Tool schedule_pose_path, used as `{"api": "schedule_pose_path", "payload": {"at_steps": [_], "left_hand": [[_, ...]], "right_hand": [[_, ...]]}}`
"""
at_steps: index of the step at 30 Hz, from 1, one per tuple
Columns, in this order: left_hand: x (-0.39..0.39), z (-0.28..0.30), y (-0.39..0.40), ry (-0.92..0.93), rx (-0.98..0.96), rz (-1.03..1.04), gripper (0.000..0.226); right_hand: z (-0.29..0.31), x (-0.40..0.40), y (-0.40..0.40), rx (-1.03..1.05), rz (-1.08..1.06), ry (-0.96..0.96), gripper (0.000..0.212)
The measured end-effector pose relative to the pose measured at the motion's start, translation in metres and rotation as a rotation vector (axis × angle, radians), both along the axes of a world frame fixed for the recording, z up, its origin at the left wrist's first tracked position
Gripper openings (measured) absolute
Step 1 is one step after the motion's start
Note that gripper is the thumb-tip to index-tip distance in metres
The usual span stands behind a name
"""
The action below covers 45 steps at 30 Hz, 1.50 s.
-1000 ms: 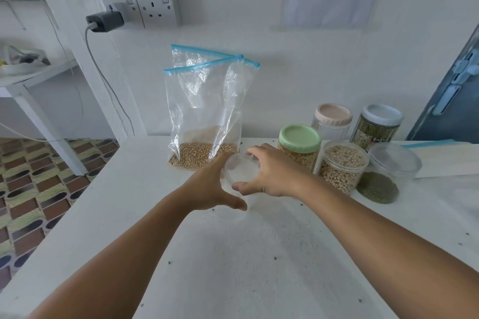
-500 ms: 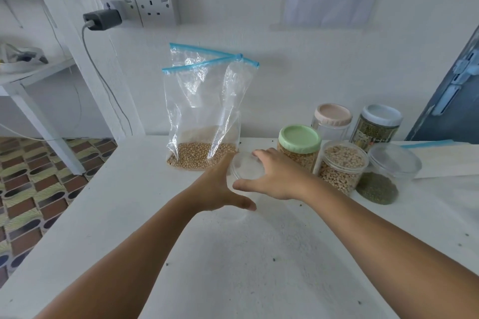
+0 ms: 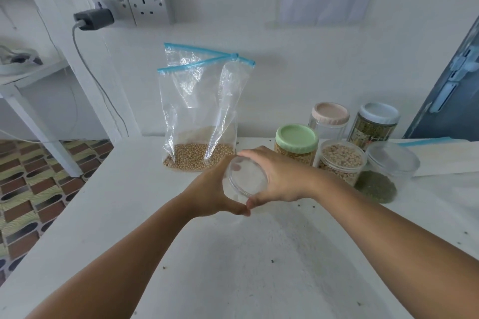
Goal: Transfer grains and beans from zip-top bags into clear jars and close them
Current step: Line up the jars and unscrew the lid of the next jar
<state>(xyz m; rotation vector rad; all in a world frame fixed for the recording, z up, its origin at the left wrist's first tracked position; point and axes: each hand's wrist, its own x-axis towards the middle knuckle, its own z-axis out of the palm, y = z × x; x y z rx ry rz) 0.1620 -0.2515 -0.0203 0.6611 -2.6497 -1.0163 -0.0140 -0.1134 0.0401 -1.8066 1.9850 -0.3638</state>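
- Two hands meeting on one clear jar [image 3: 243, 190] just in front of the body, thumbs nearly touching at the near side.
- Standing just beyond the left hand: zip-top bag [image 3: 201, 116], blue zip strips parted at the top, tan beans [image 3: 198, 156] settled in its bottom; probably leaning on the wall to keep the mouth up and ready for pouring.
- Wrapping the jar's left wall with the left hand [image 3: 211, 193], fingers and thumb curled round it, apparently bracing the body against turning.
- Cupping the clear lid [image 3: 247, 175] from above with the right hand [image 3: 281, 179], fingers curled over the far rim and thumb under the near edge; a twisting grip by the look of it, though loosening or tightening cannot be told.
- Looking empty inside the held jar, so likely being opened to receive the beans.
- Sitting just right of the right hand: green-lidded jar [image 3: 296, 144], pale-bean jar [image 3: 340, 160] and jar of dark green grains [image 3: 386, 176], with a pink-lidded jar [image 3: 329, 116] and grey-lidded jar [image 3: 373, 122] behind; seemingly grouped aside as finished, keeping the working spot free.
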Motion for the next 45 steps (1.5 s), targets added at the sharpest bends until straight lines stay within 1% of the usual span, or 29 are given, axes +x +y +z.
{"api": "schedule_pose_path", "payload": {"at_steps": [3,6,8,9,10,12,15,16,18,21,23,25,27,30,32,34,36,38,41,45], "left_hand": [[0.002,0.000,0.000,0.009,0.037,0.007,0.123],[0.001,0.002,0.000,-0.008,0.056,0.001,0.124],[0.000,0.003,0.002,-0.010,0.063,0.007,0.124],[0.000,0.003,0.002,-0.005,0.065,0.009,0.125],[0.000,0.002,0.002,0.003,0.060,0.009,0.125],[0.002,0.000,0.003,0.020,0.046,0.003,0.122],[0.004,-0.002,0.005,0.044,0.040,0.007,0.118],[0.004,-0.002,0.005,0.053,0.046,0.011,0.118],[0.006,-0.003,0.005,0.059,0.069,0.014,0.120],[0.008,0.000,0.004,0.065,0.128,-0.004,0.128],[0.009,0.002,0.003,0.078,0.148,-0.007,0.129],[0.009,0.003,0.004,0.080,0.156,-0.010,0.120],[0.010,0.001,0.006,0.086,0.154,0.004,0.115],[0.012,-0.001,0.008,0.101,0.141,0.010,0.114],[0.013,0.000,0.009,0.107,0.136,0.001,0.114],[0.013,0.001,0.010,0.101,0.128,-0.008,0.117],[0.012,0.000,0.011,0.096,0.119,-0.012,0.116],[0.012,-0.001,0.011,0.092,0.113,-0.014,0.115],[0.013,-0.002,0.012,0.110,0.106,-0.017,0.115],[0.015,-0.004,0.009,0.118,0.120,0.002,0.119]], "right_hand": [[0.003,0.004,-0.002,0.043,-0.003,0.000,0.125],[0.005,0.014,-0.005,0.010,-0.135,-0.016,0.112],[0.004,0.019,-0.006,-0.010,-0.212,0.074,0.106],[0.003,0.020,-0.005,-0.011,-0.226,0.089,0.106],[0.004,0.019,-0.005,-0.008,-0.217,0.069,0.104],[0.010,0.014,-0.001,0.005,-0.132,0.010,0.102],[0.019,0.009,0.005,0.053,-0.014,-0.002,0.105],[0.019,0.010,0.005,0.062,-0.026,0.003,0.107],[0.018,0.017,0.004,0.064,-0.116,0.024,0.109],[0.011,0.026,0.001,0.009,-0.186,0.098,0.107],[0.010,0.028,0.000,-0.007,-0.170,0.083,0.107],[0.011,0.027,-0.002,-0.013,-0.150,0.063,0.105],[0.011,0.023,-0.003,0.004,-0.107,0.039,0.103],[0.017,0.019,-0.001,0.043,-0.006,0.025,0.108],[0.020,0.018,0.000,0.063,0.005,0.008,0.110],[0.019,0.023,0.000,0.074,-0.074,0.016,0.111],[0.013,0.029,-0.002,0.064,-0.173,0.104,0.114],[0.008,0.032,-0.002,0.037,-0.204,0.134,0.116],[0.013,0.029,0.000,0.007,-0.124,0.067,0.115],[0.024,0.024,0.001,-0.023,-0.020,0.053,0.112]]}}
